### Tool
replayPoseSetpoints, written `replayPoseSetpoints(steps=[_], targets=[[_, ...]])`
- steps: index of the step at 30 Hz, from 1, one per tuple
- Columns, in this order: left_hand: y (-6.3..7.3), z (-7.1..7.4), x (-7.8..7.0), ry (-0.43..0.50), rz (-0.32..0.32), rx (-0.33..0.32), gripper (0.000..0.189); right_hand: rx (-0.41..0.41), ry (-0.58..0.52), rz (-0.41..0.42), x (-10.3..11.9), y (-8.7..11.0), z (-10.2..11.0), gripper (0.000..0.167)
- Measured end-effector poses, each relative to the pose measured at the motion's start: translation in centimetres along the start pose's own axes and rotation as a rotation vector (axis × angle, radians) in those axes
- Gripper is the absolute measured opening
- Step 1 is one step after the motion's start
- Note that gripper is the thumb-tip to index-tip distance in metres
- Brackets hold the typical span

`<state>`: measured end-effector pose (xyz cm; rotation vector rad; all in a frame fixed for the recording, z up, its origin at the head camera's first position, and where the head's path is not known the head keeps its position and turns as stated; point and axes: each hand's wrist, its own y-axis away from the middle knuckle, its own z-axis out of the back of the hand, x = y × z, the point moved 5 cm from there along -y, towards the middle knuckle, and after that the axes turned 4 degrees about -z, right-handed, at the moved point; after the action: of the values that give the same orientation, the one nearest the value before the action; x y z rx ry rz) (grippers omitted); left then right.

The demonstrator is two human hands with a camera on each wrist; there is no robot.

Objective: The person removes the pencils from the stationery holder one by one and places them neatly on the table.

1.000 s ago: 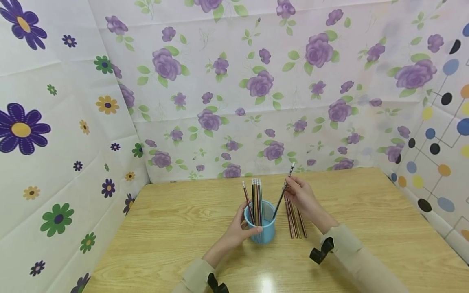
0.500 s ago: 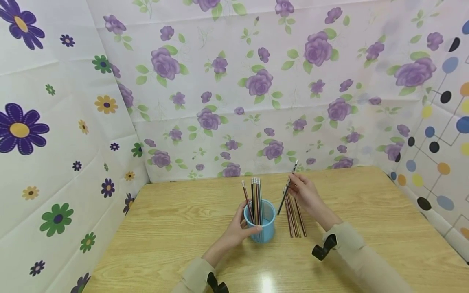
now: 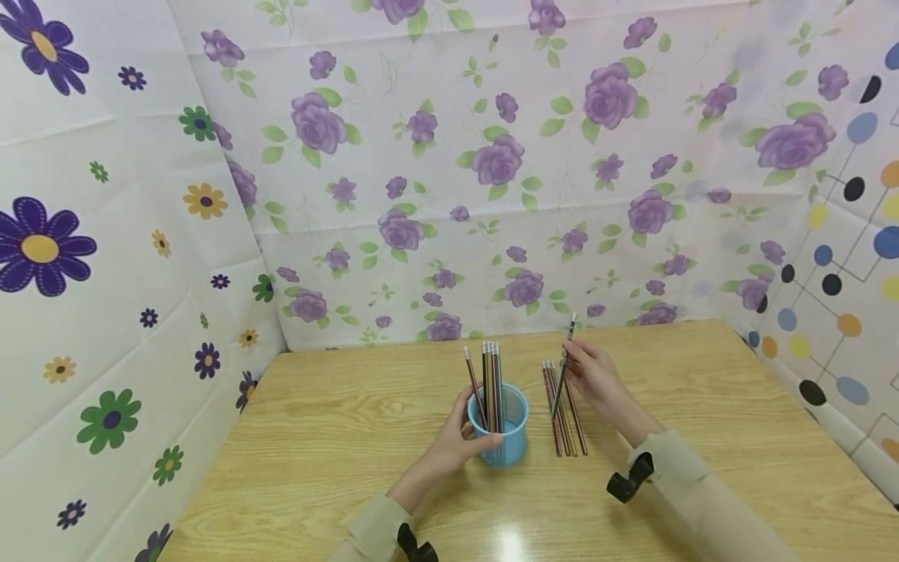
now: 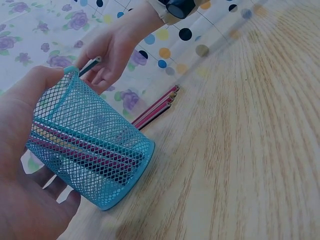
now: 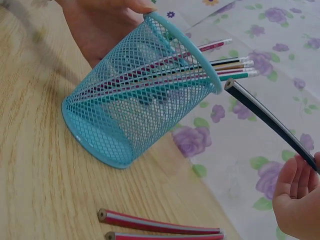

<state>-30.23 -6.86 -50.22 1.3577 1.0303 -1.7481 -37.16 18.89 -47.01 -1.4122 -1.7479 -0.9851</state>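
My left hand (image 3: 445,446) grips a light blue mesh pencil cup (image 3: 516,446), its thumb at the front and fingers round the far side. Several pencils (image 3: 493,390) lean inside it, white erasers up; one red pencil slants apart to the left. To the cup's right, my right hand (image 3: 595,384) pinches a dark green pencil (image 5: 270,120) near its eraser end. This pencil slants with its unsharpened end downward, outside the cup and over a row of pencils lying on the table. In the left wrist view the lying pencils (image 4: 159,109) show reddish sides beyond the cup.
The wooden table (image 3: 337,421) carries the cup and the row of pencils. Behind it hangs a white cloth (image 3: 435,179) with purple roses. Flowered cloth (image 3: 140,328) stands at the left and dotted cloth (image 3: 843,257) at the right.
My right hand has moved to the right with the green pencil, whose lower end has gone from the cup's rim to over the lying pencils. The left hand and cup have stayed put.
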Motion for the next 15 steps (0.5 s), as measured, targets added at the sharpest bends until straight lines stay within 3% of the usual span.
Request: replayPoseSetpoints(steps=[9,15], targets=[[0.0,0.0,0.0,-0.001,0.009,0.006,0.093,-0.037,-0.007,-0.026,-0.6,-0.3,1.6,0.013],[0.0,0.1,0.1,-0.005,0.018,0.003,0.094,-0.057,0.049,-0.034,-1.0,-0.5,2.4,0.01]])
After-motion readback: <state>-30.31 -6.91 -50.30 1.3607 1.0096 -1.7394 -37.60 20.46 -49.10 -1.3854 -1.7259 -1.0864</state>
